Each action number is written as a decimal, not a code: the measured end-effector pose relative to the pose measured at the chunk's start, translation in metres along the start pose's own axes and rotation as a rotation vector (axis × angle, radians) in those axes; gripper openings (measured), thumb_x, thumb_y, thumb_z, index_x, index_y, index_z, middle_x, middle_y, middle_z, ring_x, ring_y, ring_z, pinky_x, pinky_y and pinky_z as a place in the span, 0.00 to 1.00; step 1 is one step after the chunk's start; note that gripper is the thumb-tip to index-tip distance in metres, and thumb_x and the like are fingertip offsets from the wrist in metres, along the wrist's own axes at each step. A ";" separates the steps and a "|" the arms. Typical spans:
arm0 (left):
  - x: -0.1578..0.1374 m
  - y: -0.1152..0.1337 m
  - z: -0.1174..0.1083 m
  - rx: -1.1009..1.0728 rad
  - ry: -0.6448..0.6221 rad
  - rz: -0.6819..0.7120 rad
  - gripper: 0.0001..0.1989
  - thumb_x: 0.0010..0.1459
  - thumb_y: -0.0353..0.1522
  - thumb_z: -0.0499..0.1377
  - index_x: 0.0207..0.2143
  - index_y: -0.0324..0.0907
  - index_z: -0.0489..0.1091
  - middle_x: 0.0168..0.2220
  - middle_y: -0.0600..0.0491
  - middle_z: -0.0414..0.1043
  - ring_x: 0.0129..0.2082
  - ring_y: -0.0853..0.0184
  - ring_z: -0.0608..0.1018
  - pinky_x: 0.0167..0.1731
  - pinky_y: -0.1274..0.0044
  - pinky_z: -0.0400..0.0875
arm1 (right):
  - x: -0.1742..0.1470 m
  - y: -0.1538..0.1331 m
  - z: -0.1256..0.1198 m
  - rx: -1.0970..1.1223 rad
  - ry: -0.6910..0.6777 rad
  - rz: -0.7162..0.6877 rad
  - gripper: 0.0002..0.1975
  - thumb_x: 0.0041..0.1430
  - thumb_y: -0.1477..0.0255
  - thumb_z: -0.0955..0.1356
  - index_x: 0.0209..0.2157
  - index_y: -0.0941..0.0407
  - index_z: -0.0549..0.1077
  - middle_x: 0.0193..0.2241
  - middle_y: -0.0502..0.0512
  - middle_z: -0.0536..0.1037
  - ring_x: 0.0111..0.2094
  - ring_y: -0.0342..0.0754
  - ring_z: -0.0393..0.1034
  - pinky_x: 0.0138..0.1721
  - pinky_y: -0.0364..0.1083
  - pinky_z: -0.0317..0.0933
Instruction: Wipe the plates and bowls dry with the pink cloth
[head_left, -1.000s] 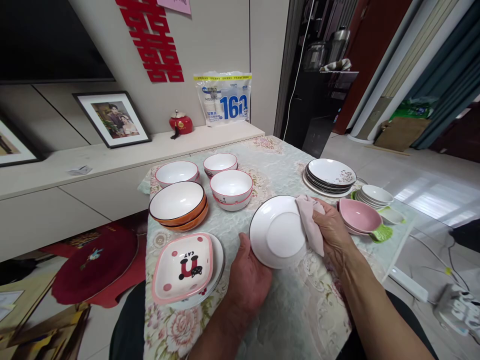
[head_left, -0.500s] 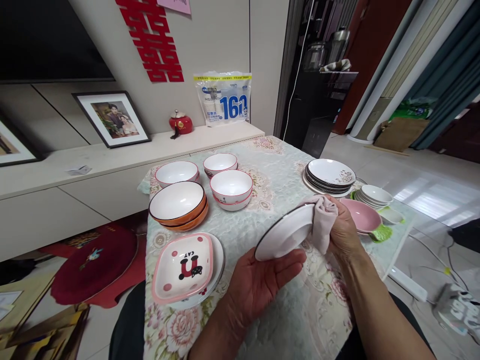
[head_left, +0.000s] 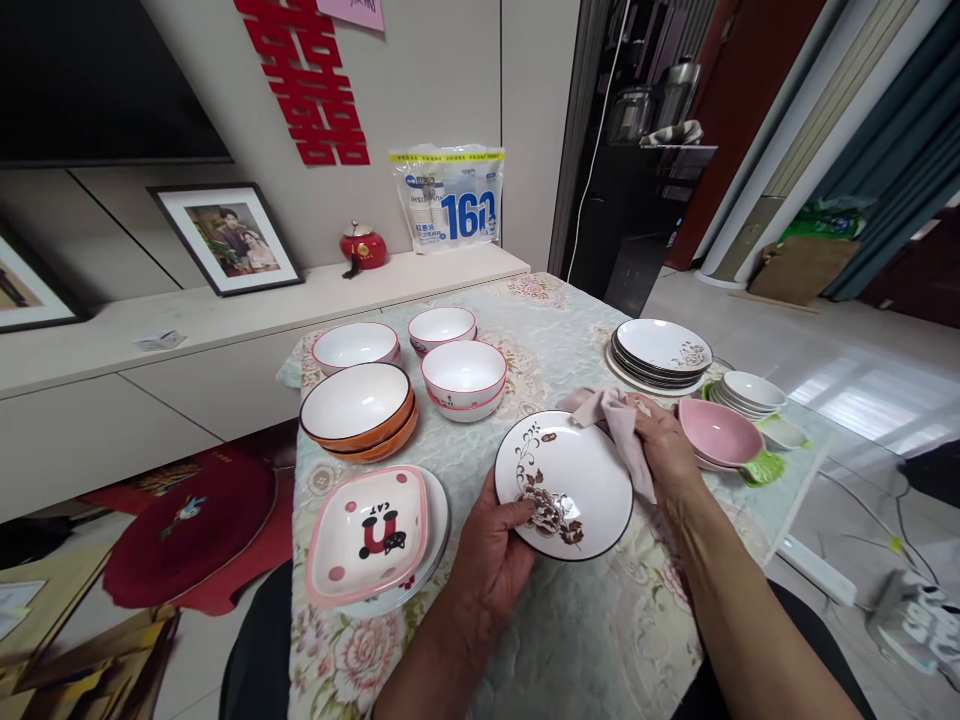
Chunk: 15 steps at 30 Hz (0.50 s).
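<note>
One flowered plate (head_left: 600,500) is above the counter (head_left: 547,640), patterned face turned up where the plain underside showed before, so its front now meets the cloth (head_left: 628,440). My left grip (head_left: 491,550) pinches the rim; my right grip (head_left: 667,455) clutches the cloth, perhaps with plate edge inside.
</note>
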<state>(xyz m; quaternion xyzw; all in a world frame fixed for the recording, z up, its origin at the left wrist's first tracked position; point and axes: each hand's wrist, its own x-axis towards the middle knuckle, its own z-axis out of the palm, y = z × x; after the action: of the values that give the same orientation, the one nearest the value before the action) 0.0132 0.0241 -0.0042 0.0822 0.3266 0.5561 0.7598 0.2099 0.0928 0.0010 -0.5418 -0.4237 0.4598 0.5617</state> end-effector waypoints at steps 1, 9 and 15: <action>0.000 -0.001 0.000 0.003 0.007 0.002 0.36 0.40 0.16 0.61 0.54 0.43 0.70 0.45 0.48 0.81 0.45 0.58 0.80 0.53 0.64 0.72 | 0.001 0.003 0.000 -0.031 -0.009 -0.009 0.25 0.54 0.53 0.71 0.47 0.54 0.75 0.42 0.57 0.81 0.41 0.56 0.75 0.42 0.51 0.68; 0.001 -0.006 -0.002 0.029 0.003 0.003 0.38 0.39 0.17 0.62 0.55 0.44 0.70 0.47 0.48 0.80 0.47 0.58 0.79 0.52 0.66 0.70 | -0.007 0.018 0.007 -0.997 -0.095 -0.420 0.20 0.61 0.70 0.64 0.54 0.51 0.73 0.49 0.62 0.68 0.49 0.58 0.64 0.49 0.58 0.63; -0.002 -0.005 -0.001 0.035 -0.091 -0.017 0.41 0.35 0.16 0.57 0.56 0.44 0.69 0.49 0.49 0.78 0.47 0.59 0.78 0.48 0.70 0.70 | -0.020 0.018 0.031 -1.022 -0.195 -0.492 0.20 0.61 0.76 0.63 0.55 0.53 0.71 0.42 0.59 0.68 0.42 0.53 0.67 0.44 0.51 0.65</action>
<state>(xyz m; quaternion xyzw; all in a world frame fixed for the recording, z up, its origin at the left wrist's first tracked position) 0.0161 0.0201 -0.0059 0.1179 0.3021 0.5395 0.7771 0.1741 0.0805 -0.0144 -0.5849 -0.7554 0.1003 0.2776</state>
